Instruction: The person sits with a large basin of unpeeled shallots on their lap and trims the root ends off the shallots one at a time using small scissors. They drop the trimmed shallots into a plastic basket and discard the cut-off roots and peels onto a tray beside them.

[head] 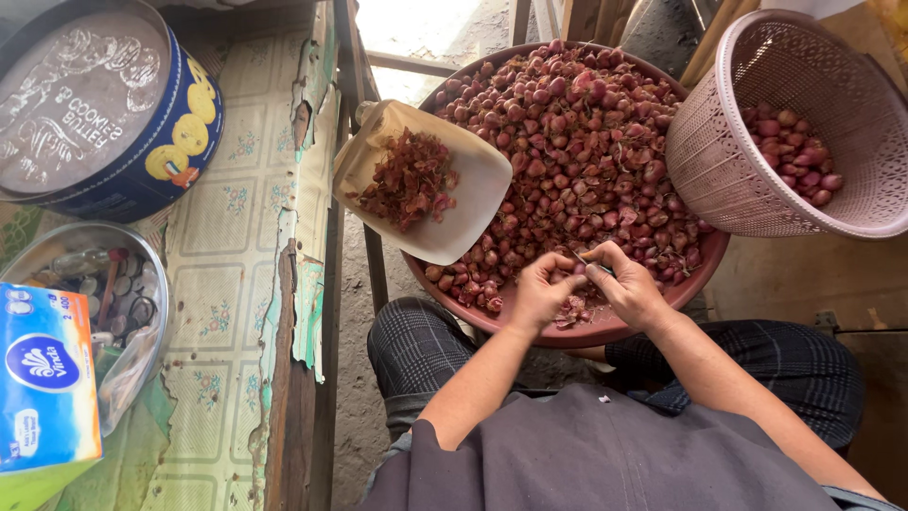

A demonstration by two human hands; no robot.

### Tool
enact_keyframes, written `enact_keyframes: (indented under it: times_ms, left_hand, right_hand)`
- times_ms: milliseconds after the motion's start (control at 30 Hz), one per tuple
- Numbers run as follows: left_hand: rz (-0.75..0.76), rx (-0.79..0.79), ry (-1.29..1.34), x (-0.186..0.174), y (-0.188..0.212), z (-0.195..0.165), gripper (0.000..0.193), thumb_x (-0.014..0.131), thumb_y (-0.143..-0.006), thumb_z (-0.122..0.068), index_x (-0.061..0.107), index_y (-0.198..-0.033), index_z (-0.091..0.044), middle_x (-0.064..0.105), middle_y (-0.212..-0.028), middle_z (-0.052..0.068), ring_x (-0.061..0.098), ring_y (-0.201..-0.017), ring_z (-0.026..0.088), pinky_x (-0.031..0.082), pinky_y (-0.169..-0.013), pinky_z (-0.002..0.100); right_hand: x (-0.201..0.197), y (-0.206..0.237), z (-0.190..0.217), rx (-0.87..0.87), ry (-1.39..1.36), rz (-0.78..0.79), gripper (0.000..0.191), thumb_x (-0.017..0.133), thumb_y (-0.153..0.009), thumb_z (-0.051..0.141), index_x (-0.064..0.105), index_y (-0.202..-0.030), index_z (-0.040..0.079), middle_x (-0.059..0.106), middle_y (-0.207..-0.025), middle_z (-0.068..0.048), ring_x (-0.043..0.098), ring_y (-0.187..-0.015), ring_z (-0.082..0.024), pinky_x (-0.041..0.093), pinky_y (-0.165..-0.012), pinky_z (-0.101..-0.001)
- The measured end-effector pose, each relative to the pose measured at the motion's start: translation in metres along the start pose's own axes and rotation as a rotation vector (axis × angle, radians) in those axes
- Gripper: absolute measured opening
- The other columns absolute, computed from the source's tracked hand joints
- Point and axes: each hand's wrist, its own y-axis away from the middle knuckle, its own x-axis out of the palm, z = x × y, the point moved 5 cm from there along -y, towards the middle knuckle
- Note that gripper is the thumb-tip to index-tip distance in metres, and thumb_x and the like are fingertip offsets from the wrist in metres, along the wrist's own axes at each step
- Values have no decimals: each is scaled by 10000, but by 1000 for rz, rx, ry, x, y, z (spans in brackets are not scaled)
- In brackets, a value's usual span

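Both hands work at the near rim of the round basin [615,333] heaped with shallots [577,142]. The left hand [541,295] pinches a single shallot [572,282] between its fingertips. The right hand [632,291] grips a small knife [584,261], blade against it. A scoop of peelings [407,180] rests on the basin's left rim; a pink basket [747,170] leans on its right.

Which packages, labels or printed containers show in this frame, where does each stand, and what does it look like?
Round tin: top left on the patterned table, dark blue wall with pictured golden biscuits, silvery embossed lid.
Tissue pack: bottom left at the table edge, soft rectangular block, blue and white with an orange band.
No signs or screens in view; both hands are over the bowl of shallots, away from these.
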Motion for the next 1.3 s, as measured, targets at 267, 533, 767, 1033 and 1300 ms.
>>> enact_keyframes:
  times_ms: [267, 533, 767, 1033, 1300]
  left_hand:
    - [-51, -193, 430, -3, -1, -11, 238, 721, -917, -79, 662, -1146, -51, 743, -1032, 38, 721, -899, 99, 600, -810, 237]
    - [38, -232, 420, -9, -2, 27, 200, 748, -966, -49, 691, -1147, 11, 724, -984, 55, 671, -860, 112, 562, -761, 252]
    - [31, -194, 345, -15, -13, 41, 145, 686, -1002, -104, 701, -1094, 7, 750, -998, 59, 716, -903, 110, 602, -821, 245]
    - [-54, -202, 464, -13, -16, 45, 124, 689, -1034, -148, 648, -980, -44, 739, -911, 66, 686, -761, 131, 580, -675, 269]
    - [77, -266, 433, -9, -6, 33, 165, 713, -990, -199, 642, -1048, -61, 745, -895, 89, 670, -614, 230, 516, -446, 318]
  right_hand:
    - [-15, 3, -1, 117, -156, 44, 385, 521, -1020, 169, 529, -1390, 64, 612, -903, -28, 570, -817, -102, 492, -728, -275]
    - [0, 6, -26, 63, -191, 25, 262, 582, -1053, 198, 586, -1274, 58, 625, -1032, -5, 555, -942, -76, 475, -834, -255]
    - [-11, -1, 2, -62, 73, -51, 317, 721, -907, 193, 672, -1196, 73, 628, -960, -34, 596, -831, -72, 506, -710, -259]
    - [2, -7, -13, 127, -200, -101, 183, 738, -933, 143, 729, -1073, 26, 707, -819, 35, 592, -707, -23, 478, -581, -207]
    - [-8, -10, -17, -25, -171, -141, 123, 718, -975, 140, 715, -960, 18, 601, -772, 64, 492, -680, -22, 406, -565, -227]
